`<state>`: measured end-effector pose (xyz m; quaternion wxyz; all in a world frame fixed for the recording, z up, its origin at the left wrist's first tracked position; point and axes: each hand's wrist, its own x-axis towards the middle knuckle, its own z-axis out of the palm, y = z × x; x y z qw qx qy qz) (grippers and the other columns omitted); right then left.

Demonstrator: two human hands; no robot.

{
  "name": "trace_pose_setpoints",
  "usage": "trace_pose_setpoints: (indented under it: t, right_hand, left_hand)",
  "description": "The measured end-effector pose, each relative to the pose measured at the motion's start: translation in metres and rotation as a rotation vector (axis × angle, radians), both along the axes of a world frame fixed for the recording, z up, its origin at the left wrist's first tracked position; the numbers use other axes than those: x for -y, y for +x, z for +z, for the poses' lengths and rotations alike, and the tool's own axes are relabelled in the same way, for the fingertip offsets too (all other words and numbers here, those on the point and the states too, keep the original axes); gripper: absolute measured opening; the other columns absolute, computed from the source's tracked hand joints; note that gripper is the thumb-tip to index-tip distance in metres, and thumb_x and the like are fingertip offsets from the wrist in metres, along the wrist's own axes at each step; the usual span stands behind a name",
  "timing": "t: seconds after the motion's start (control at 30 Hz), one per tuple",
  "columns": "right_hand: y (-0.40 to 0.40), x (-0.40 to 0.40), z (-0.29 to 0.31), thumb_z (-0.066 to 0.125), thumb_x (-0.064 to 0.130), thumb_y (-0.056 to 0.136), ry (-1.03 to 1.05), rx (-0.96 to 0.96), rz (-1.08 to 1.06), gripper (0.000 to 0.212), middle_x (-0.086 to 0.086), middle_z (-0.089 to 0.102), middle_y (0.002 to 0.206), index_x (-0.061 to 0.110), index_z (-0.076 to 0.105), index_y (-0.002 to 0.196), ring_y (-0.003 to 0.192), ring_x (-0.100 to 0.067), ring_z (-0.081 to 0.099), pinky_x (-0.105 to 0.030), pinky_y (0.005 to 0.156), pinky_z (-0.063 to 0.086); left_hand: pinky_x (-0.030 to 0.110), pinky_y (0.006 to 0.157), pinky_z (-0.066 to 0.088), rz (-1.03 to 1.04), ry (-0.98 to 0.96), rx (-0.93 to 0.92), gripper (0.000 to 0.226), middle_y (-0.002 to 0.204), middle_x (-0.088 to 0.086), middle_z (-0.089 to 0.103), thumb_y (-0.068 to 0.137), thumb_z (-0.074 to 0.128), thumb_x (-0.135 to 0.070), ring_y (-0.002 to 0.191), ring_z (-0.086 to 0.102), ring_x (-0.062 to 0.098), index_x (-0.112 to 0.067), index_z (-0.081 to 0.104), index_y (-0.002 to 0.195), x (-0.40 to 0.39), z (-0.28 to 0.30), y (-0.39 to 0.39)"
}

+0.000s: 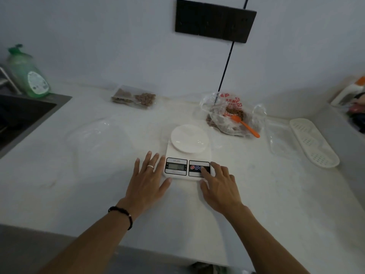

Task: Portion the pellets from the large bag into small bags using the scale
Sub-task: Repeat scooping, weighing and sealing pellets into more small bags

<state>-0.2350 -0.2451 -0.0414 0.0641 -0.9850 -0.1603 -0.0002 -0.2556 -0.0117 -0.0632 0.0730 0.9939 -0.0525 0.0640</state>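
Observation:
A white digital scale (187, 155) with a round white platter stands in the middle of the counter, its display lit. My left hand (148, 178) lies flat with spread fingers against the scale's left side. My right hand (219, 184) rests at the scale's front right corner, a fingertip on the button panel. Behind the scale to the right lies the large clear bag of brown pellets (229, 115) with an orange scoop (245, 124) sticking out of it. Two small filled bags (134, 98) lie by the wall at the back left. Nothing sits on the platter.
A sink (23, 117) and a green soap bottle (27, 74) are at the far left. Clear empty bags (280, 139) and a white perforated tray (314, 143) lie at the right. A black cable (226, 66) hangs down the wall from a dark outlet panel.

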Motion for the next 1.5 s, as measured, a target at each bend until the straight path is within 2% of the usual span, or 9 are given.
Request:
trace_pose_setpoints:
  t: [0.1, 0.37, 0.5, 0.73, 0.87, 1.03, 1.2, 1.3, 1.5]
  right_hand:
    - [0.000, -0.004, 0.000, 0.040, 0.040, 0.098, -0.024, -0.024, 0.002, 0.044, -0.008, 0.027, 0.154, 0.027, 0.042, 0.141, 0.134, -0.031, 0.032, -0.042, 0.102, 0.036]
    - [0.002, -0.008, -0.002, 0.042, 0.041, 0.098, 0.031, -0.072, -0.035, 0.044, -0.005, 0.026, 0.154, 0.027, 0.045, 0.139, 0.136, -0.028, 0.028, -0.041, 0.103, 0.036]
    - [0.005, -0.009, -0.002, 0.042, 0.042, 0.098, 0.061, -0.080, -0.056, 0.041, -0.004, 0.021, 0.157, 0.031, 0.048, 0.137, 0.142, -0.027, 0.018, -0.042, 0.108, 0.031]
    - [0.006, -0.008, 0.000, 0.045, 0.041, 0.097, 0.076, -0.090, -0.058, 0.041, -0.004, 0.019, 0.158, 0.032, 0.050, 0.136, 0.143, -0.027, 0.015, -0.044, 0.109, 0.030]
    - [0.003, -0.006, 0.001, 0.042, 0.044, 0.098, 0.024, -0.078, -0.046, 0.047, -0.005, 0.017, 0.159, 0.029, 0.040, 0.143, 0.144, -0.027, 0.016, -0.042, 0.110, 0.030]
    - [0.002, 0.002, 0.006, 0.038, 0.046, 0.098, 0.014, -0.070, -0.066, 0.057, -0.005, 0.014, 0.160, 0.023, 0.028, 0.149, 0.145, -0.026, 0.014, -0.041, 0.111, 0.028]
    - [0.011, 0.012, 0.024, 0.035, 0.047, 0.100, 0.011, -0.030, -0.067, 0.057, -0.006, 0.013, 0.161, 0.022, 0.027, 0.150, 0.145, -0.026, 0.014, -0.041, 0.111, 0.028]
    - [0.018, 0.016, 0.036, 0.035, 0.047, 0.100, 0.018, -0.013, -0.058, 0.058, -0.006, 0.012, 0.161, 0.021, 0.025, 0.151, 0.146, -0.027, 0.013, -0.041, 0.112, 0.028]
    - [0.038, 0.030, 0.049, 0.037, 0.046, 0.100, 0.052, -0.001, -0.083, 0.059, -0.006, 0.012, 0.161, 0.019, 0.026, 0.150, 0.146, -0.027, 0.013, -0.042, 0.113, 0.027]
  left_hand:
    - [0.059, 0.107, 0.033, 0.001, -0.001, -0.001, 0.079, 0.143, 0.014, 0.049, 0.096, 0.007, -0.060, 0.139, 0.036, 0.035, -0.008, 0.045, 0.141, -0.001, 0.000, -0.001]
    - [0.058, 0.106, 0.033, -0.007, 0.029, 0.005, 0.075, 0.143, 0.013, 0.050, 0.096, 0.013, -0.059, 0.138, 0.038, 0.034, -0.008, 0.045, 0.141, -0.001, -0.002, 0.001]
    - [0.059, 0.107, 0.032, -0.016, 0.022, 0.020, 0.071, 0.143, 0.014, 0.049, 0.092, 0.029, -0.055, 0.139, 0.037, 0.035, -0.007, 0.044, 0.142, 0.002, -0.004, 0.003]
    - [0.056, 0.111, 0.024, -0.008, 0.025, -0.006, 0.073, 0.149, 0.012, 0.043, 0.092, 0.026, -0.057, 0.143, 0.031, 0.033, -0.010, 0.038, 0.147, 0.003, -0.009, 0.000]
    - [0.055, 0.113, 0.020, -0.008, 0.018, -0.023, 0.075, 0.151, 0.012, 0.039, 0.092, 0.023, -0.058, 0.144, 0.027, 0.032, -0.010, 0.035, 0.148, 0.004, -0.006, -0.003]
    - [0.057, 0.107, 0.030, -0.013, 0.028, 0.001, 0.072, 0.144, 0.014, 0.048, 0.091, 0.030, -0.056, 0.139, 0.037, 0.035, -0.007, 0.043, 0.143, 0.009, 0.005, 0.002]
    - [0.054, 0.113, 0.019, -0.015, -0.003, 0.029, 0.077, 0.152, 0.012, 0.038, 0.095, 0.015, -0.062, 0.145, 0.026, 0.032, -0.010, 0.035, 0.147, 0.018, 0.020, 0.009]
    - [0.053, 0.116, 0.011, -0.027, -0.036, 0.044, 0.078, 0.156, 0.011, 0.030, 0.092, 0.018, -0.061, 0.148, 0.016, 0.030, -0.011, 0.028, 0.151, 0.027, 0.030, 0.016]
    - [0.054, 0.116, 0.010, -0.080, -0.042, 0.078, 0.079, 0.157, 0.011, 0.028, 0.091, 0.017, -0.061, 0.148, 0.013, 0.030, -0.011, 0.026, 0.152, 0.048, 0.051, 0.040]
